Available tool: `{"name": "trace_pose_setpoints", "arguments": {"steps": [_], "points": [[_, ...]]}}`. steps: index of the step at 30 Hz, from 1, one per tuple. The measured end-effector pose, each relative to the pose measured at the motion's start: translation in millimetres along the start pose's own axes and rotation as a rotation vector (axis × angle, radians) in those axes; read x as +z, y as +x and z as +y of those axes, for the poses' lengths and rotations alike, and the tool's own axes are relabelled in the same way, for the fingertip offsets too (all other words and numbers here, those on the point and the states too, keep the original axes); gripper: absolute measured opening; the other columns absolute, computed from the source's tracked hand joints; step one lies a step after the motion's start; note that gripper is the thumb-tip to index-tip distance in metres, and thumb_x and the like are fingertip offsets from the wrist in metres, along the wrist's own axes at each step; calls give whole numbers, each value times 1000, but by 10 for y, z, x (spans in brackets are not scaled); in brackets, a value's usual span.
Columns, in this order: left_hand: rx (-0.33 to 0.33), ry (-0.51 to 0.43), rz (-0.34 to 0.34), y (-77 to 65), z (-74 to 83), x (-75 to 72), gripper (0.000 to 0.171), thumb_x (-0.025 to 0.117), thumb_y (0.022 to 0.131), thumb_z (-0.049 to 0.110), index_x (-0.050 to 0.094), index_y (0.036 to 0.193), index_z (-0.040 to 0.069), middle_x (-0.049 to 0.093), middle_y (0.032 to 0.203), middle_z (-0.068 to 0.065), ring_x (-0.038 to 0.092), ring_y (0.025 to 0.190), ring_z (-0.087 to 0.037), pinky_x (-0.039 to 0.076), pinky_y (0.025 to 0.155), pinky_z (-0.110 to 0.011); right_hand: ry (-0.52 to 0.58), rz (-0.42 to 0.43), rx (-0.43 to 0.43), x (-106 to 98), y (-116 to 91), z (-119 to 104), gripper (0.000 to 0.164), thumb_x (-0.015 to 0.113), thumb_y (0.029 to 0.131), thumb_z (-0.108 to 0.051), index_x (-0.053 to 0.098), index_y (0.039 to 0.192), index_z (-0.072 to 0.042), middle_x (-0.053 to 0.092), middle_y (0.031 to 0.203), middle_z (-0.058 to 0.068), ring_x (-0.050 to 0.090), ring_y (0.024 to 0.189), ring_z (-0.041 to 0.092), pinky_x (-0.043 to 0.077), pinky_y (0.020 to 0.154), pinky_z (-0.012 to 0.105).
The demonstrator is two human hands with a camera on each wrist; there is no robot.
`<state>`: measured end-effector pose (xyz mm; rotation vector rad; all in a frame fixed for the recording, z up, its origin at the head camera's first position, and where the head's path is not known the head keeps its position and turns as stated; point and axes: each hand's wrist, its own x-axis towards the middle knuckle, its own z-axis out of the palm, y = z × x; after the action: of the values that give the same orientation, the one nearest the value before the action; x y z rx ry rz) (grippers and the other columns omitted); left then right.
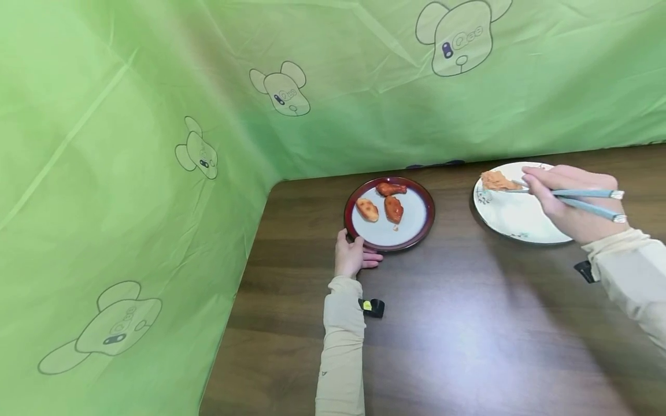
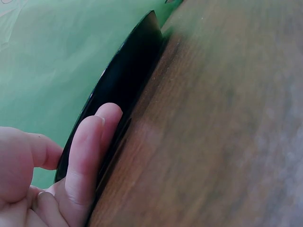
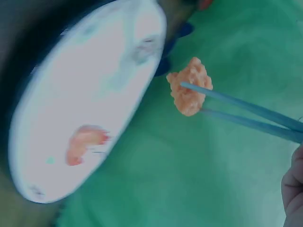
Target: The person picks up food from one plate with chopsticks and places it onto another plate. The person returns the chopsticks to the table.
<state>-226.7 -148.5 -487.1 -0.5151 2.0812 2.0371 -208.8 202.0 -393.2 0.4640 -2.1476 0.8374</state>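
My left hand holds the near left edge of a dark-red-rimmed plate. In the left wrist view two fingers lie against the plate's dark underside, with another digit at its rim. On this plate are a drumstick, a reddish-brown chicken wing piece and a golden browned piece. My right hand grips blue-green chopsticks. Their tips pinch a crumbly orange fried piece, held over the left side of a white plate.
A curled orange-pink piece resembling a shrimp lies on the white plate in the right wrist view. Both plates stand on a brown wooden table. Green sheeting with cartoon heads hangs along the back and left edges.
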Motion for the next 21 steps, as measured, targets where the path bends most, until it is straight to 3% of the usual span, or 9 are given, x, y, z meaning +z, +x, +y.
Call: {"name": "trace_pose_setpoints", "arguments": {"steps": [3,4,7,11,14,17,19,21], "points": [[-2,6,3,0,-3,1,62,43,100,13,11,153,8,71,80,-27,72,61,-27,61,53,-35,-112,-85,153,-111,-81,159,22,62,90,-15,75,102,-2,43,76,-51,32,72,-33,30,57,0],[-1,6,2,-1,-3,4,62,42,100,13,11,153,8,70,81,-27,72,61,-27,61,53,-35,-124,-104,197,-138,-103,207,23,61,90,-15,74,105,-2,33,78,-57,31,70,-33,30,54,2],[2,2,4,-7,2,6,61,42,100,12,12,152,8,70,82,-29,72,60,-27,61,53,-35,-145,-89,272,-171,-167,318,28,58,92,-17,72,108,0,31,78,-60,29,71,-33,27,51,6],[15,-6,4,-8,-7,-3,60,41,100,11,12,152,7,69,81,-30,71,59,-27,61,52,-35,-96,15,369,-134,-211,395,30,58,92,-22,74,105,0,39,78,-59,35,72,-31,25,54,1],[11,-7,1,-5,-10,-2,60,41,99,11,13,152,7,70,79,-28,72,59,-27,61,52,-35,-61,73,469,-111,-212,413,21,58,91,-27,78,88,-25,45,73,-54,40,66,-26,26,50,2],[-2,-4,-1,-5,-4,1,61,42,99,12,13,152,8,70,79,-26,72,60,-27,61,53,-35,-9,98,614,-121,-194,403,28,58,92,-29,66,68,-41,50,64,-46,44,57,-19,28,45,8],[-13,0,3,-6,5,2,61,43,99,13,13,153,9,71,79,-26,72,61,-27,61,53,-35,32,108,701,-142,-173,391,34,56,94,-29,62,63,-43,53,65,-43,47,54,-17,32,46,7],[-17,5,4,-9,14,3,62,43,99,13,13,153,10,71,79,-26,72,61,-27,61,53,-35,98,124,780,-172,-140,367,34,54,96,-28,66,67,-39,58,66,-38,50,49,-14,35,43,6]]}}
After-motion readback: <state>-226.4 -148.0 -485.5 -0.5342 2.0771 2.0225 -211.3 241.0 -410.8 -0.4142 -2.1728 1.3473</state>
